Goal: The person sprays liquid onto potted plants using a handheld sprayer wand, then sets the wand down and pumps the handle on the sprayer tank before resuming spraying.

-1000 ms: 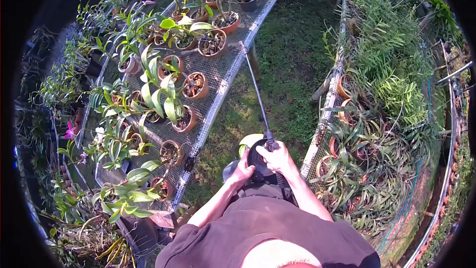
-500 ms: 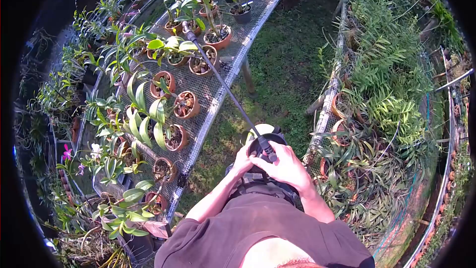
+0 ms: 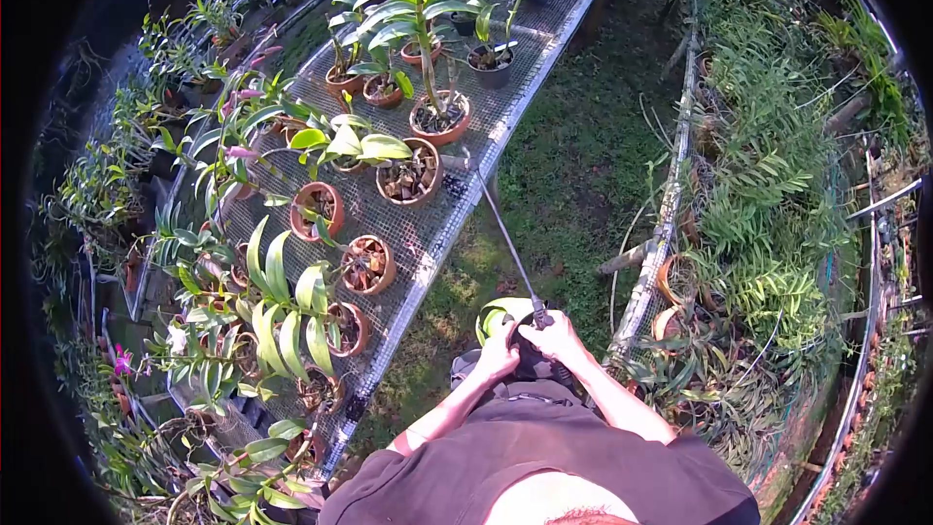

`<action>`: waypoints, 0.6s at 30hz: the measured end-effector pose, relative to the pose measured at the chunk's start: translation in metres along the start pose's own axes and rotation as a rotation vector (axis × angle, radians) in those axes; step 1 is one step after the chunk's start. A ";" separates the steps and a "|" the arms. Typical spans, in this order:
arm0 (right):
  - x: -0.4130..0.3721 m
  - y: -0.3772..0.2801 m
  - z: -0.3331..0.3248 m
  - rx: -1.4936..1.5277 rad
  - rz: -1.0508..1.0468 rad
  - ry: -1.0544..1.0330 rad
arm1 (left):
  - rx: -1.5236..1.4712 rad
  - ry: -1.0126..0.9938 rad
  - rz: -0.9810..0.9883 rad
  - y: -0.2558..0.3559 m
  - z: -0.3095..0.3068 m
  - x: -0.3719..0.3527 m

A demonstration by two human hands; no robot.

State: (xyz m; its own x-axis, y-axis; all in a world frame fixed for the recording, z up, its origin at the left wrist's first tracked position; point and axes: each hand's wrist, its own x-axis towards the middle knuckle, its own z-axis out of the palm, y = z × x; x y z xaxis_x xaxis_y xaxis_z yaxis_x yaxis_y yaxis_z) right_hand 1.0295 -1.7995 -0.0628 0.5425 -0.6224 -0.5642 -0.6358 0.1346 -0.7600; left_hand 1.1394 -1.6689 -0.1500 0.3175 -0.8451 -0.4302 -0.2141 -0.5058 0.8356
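My right hand (image 3: 554, 338) is closed around the dark grip of a long, thin spray wand (image 3: 508, 238). The wand slants up and left, its far end at the edge of the mesh bench (image 3: 442, 243). Just left of it, my left hand (image 3: 498, 352) is curled in front of my body; what its fingers hold, if anything, is hidden. A yellow-green and black object (image 3: 494, 316), partly covered by my hands, sits right beyond them. Nearest on the bench are a terracotta pot (image 3: 367, 265) of bark chunks and another bark-filled pot (image 3: 409, 173).
Several potted orchids, including a tall leafy one (image 3: 420, 29), stand on the bench to my left. A grassy path (image 3: 564, 175) runs ahead. To my right, a pale rail (image 3: 661, 233) borders dense green plants (image 3: 768, 165).
The wand has swung right and lower, its far end leaving the pots for the bench edge. My hands, earlier together at the grip, are now slightly apart. The view has shifted.
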 end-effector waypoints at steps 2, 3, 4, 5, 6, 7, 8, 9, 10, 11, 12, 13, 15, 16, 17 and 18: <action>0.011 -0.011 -0.009 -0.128 -0.086 0.013 | -0.021 0.003 -0.010 0.009 -0.007 0.009; 0.014 -0.017 -0.014 -0.194 -0.127 0.020 | -0.028 0.005 -0.024 0.014 -0.010 0.016; 0.004 -0.046 -0.030 -0.176 -0.116 -0.025 | -0.035 0.013 -0.032 0.018 -0.015 0.028; -0.013 -0.072 -0.044 -0.103 -0.153 -0.039 | -0.045 0.038 -0.001 0.018 -0.017 0.034; -0.029 -0.097 -0.056 -0.026 -0.187 -0.051 | -0.190 -0.079 -0.051 0.027 -0.024 0.041; -0.043 -0.120 -0.068 -0.045 -0.152 -0.072 | -0.121 -0.038 -0.044 0.037 -0.027 0.042; -0.052 -0.136 -0.077 -0.067 -0.117 -0.090 | -0.052 0.003 -0.034 0.046 -0.027 0.044; -0.054 -0.143 -0.079 -0.037 -0.092 -0.056 | -0.026 -0.003 -0.058 0.051 -0.027 0.050; -0.049 -0.140 -0.077 -0.036 -0.093 -0.023 | -0.031 -0.004 -0.003 0.047 -0.025 0.056; -0.038 -0.129 -0.072 -0.033 -0.096 0.015 | -0.034 -0.007 0.056 0.039 -0.023 0.064; -0.028 -0.116 -0.067 -0.028 -0.097 0.055 | -0.037 -0.013 0.116 0.036 -0.023 0.071; -0.019 -0.105 -0.061 -0.018 -0.089 0.111 | -0.067 -0.174 0.065 0.052 -0.039 0.073; -0.007 -0.097 -0.056 0.057 -0.055 0.102 | -0.017 -0.181 0.028 0.036 -0.030 0.076; 0.000 -0.097 -0.056 0.063 -0.058 0.098 | 0.012 -0.182 0.012 0.027 -0.026 0.078; 0.005 -0.096 -0.059 0.124 0.022 0.066 | -0.036 -0.201 -0.057 0.017 -0.022 0.080; 0.013 -0.096 -0.064 0.186 0.094 0.035 | -0.028 -0.189 -0.057 0.023 -0.024 0.082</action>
State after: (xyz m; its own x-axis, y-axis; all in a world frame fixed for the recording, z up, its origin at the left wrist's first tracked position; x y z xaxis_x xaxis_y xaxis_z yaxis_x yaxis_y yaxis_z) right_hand 1.0627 -1.8697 0.0235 0.4640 -0.6263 -0.6264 -0.5686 0.3317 -0.7528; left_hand 1.1828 -1.7456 -0.1579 0.1489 -0.8341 -0.5311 -0.1737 -0.5508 0.8164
